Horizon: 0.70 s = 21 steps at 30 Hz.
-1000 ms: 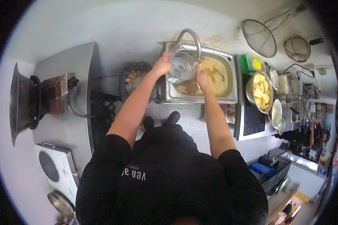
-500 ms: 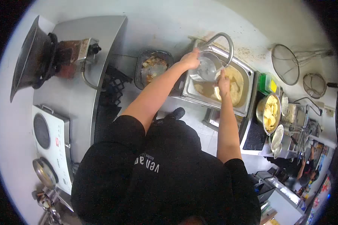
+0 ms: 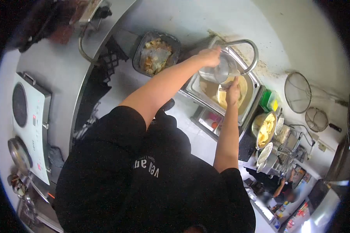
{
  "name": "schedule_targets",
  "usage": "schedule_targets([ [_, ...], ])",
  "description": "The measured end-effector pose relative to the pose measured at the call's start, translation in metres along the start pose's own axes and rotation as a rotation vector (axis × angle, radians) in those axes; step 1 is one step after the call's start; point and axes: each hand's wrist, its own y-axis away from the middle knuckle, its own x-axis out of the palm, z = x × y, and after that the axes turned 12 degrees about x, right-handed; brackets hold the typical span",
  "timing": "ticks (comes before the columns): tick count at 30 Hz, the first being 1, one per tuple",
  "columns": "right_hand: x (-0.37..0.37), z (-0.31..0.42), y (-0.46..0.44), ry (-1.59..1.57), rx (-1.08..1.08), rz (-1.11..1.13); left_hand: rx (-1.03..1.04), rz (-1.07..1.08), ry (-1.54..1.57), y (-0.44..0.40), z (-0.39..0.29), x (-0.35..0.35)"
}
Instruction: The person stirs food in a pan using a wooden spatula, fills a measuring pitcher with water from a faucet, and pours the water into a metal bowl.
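Note:
Over a steel sink (image 3: pixel 190 93) of cloudy, brownish water, my left hand (image 3: pixel 210 57) grips the upper rim of a shiny round bowl (image 3: pixel 217 71), which is tilted. The curved tap (image 3: pixel 254 54) ends beside this bowl. My right hand (image 3: pixel 232 92) is closed lower in the sink, thumb up, close to the bowl's lower edge. Right under it shows a rounded thing with a bright, pale rim (image 3: pixel 221 97). Whether the fingers hold that rim or something else is hidden.
A dark bin (image 3: pixel 137 58) with food scraps stands left of the sink. On the right are a green box (image 3: pixel 266 100), a metal bowl (image 3: pixel 258 126) of yellow slices and hanging strainers (image 3: pixel 298 92). An induction hob (image 3: pixel 35 124) stands far left. Another person (image 3: pixel 286 188) works at lower right.
My view has turned, so the surroundings appear shifted. Both hands stay at the sink, the left still on the bowl; the bowl's tilt looks much the same.

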Motion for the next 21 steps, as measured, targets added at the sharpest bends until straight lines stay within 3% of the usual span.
schedule_targets([
  [2,-0.007,-0.014,-0.018,-0.052,0.001,0.087,-0.031,0.098,0.01,0.004,-0.007,-0.01],
  [4,-0.011,-0.027,-0.031,-0.102,0.012,0.17,0.026,0.062,0.058,0.002,0.002,-0.003],
  [8,-0.007,-0.037,-0.033,-0.154,-0.307,0.167,-0.053,0.032,0.127,-0.013,0.009,-0.003],
  [10,-0.004,-0.03,-0.016,-0.306,-0.117,0.136,0.124,0.028,0.171,-0.036,0.031,0.014],
  [12,-0.013,-0.052,-0.043,-0.316,-0.208,0.051,0.193,-0.064,0.141,-0.044,0.044,0.007],
  [14,-0.026,-0.069,-0.052,0.089,-0.523,-0.07,0.253,-0.15,0.119,-0.049,0.053,0.003],
  [15,-0.03,-0.073,-0.054,0.223,-0.626,-0.117,0.427,-0.183,0.018,-0.052,0.057,0.0],
  [17,-0.024,-0.063,-0.036,-0.125,-0.359,-0.051,0.717,-0.17,-0.17,-0.076,0.077,0.016],
  [20,-0.021,-0.05,-0.024,-0.697,-0.082,0.17,0.808,-0.038,-0.308,-0.091,0.073,0.032],
  [21,-0.02,-0.046,-0.023,-0.701,-0.083,0.127,0.73,-0.054,-0.096,-0.084,0.068,0.037],
])
